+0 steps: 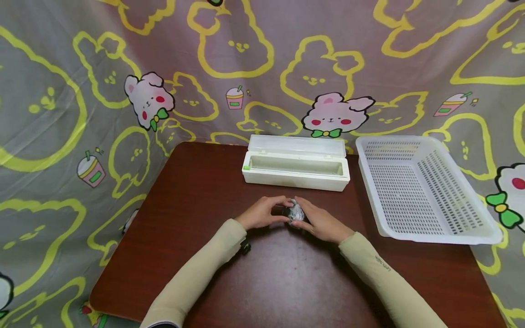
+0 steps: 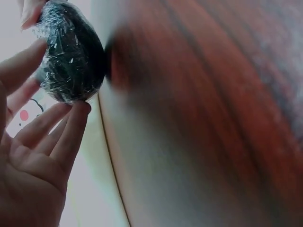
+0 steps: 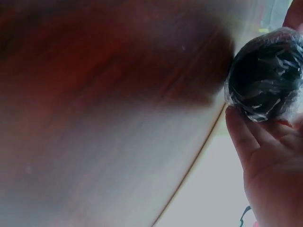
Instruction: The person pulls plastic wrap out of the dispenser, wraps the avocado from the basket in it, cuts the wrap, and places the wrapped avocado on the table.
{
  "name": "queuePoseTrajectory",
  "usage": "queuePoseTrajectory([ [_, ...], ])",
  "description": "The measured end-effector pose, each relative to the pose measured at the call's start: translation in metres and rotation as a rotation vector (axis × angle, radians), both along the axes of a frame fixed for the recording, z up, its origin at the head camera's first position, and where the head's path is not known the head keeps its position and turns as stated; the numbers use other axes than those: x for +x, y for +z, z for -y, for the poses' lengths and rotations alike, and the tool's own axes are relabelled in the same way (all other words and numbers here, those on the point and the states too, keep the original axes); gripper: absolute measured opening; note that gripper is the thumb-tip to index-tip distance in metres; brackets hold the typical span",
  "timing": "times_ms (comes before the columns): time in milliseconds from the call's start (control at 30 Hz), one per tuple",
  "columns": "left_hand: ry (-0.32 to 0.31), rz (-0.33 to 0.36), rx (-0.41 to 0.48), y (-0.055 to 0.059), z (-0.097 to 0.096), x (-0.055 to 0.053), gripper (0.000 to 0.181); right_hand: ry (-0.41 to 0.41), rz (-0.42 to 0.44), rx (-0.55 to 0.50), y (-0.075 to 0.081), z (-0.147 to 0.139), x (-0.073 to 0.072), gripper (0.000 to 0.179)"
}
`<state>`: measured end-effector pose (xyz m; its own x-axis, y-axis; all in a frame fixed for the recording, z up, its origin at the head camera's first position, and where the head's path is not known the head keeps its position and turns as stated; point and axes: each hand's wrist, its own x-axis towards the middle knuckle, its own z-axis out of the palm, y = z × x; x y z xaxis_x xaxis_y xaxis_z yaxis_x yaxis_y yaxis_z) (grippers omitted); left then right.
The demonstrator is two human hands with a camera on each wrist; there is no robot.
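Between both hands, low over the table, is a dark rounded object wrapped in crinkled clear film (image 1: 296, 213). Its exact kind is hidden by the wrap. My left hand (image 1: 261, 213) holds it from the left, thumb on the near side and fingers on the far side. From the right, my right hand (image 1: 325, 223) grips the same bundle with fingers and thumb curved about it. In the left wrist view the shiny film-wrapped object (image 2: 71, 59) appears to touch the tabletop. The right wrist view shows its film (image 3: 267, 75) wrinkled over a dark rounded side.
A long white box (image 1: 295, 181) with its clear lid (image 1: 296, 145) raised stands behind the hands. To the right is a white perforated plastic basket (image 1: 414, 200). A small black item (image 1: 244, 247) lies by the left forearm. Patterned cloth (image 1: 254, 91) hangs behind the brown table (image 1: 188, 182).
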<state>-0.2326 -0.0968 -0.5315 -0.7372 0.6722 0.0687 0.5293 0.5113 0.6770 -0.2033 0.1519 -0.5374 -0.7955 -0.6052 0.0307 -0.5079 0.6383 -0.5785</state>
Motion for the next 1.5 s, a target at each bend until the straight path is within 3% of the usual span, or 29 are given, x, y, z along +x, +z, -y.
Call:
queuePoseTrajectory([
  [200, -0.027, 0.012, -0.025, 0.001, 0.004, 0.005, 0.057, -0.032, -0.054, -0.039, -0.002, 0.005, -0.002, 0.081],
  [433, 0.053, -0.067, -0.073, 0.002, -0.002, 0.007, 0.075, -0.062, -0.026, -0.009, 0.001, 0.011, -0.006, 0.084],
  [633, 0.101, -0.088, -0.081, 0.000, -0.009, 0.011, 0.068, -0.057, 0.037, 0.006, 0.003, 0.007, -0.005, 0.073],
  [867, 0.096, -0.109, -0.085, 0.000, -0.012, 0.010, 0.061, -0.057, 0.040, 0.007, 0.004, 0.001, -0.007, 0.067],
  [1167, 0.069, -0.149, -0.106, 0.002, -0.015, 0.012, 0.057, -0.076, -0.123, -0.013, 0.013, -0.008, -0.013, 0.053],
  [1367, 0.070, -0.138, -0.100, 0.003, -0.016, 0.012, 0.058, -0.167, -0.328, -0.068, 0.019, -0.011, -0.024, 0.050],
  [1500, 0.075, -0.128, -0.094, 0.002, -0.015, 0.011, 0.060, -0.245, -0.389, -0.097, 0.026, -0.014, -0.036, 0.051],
])
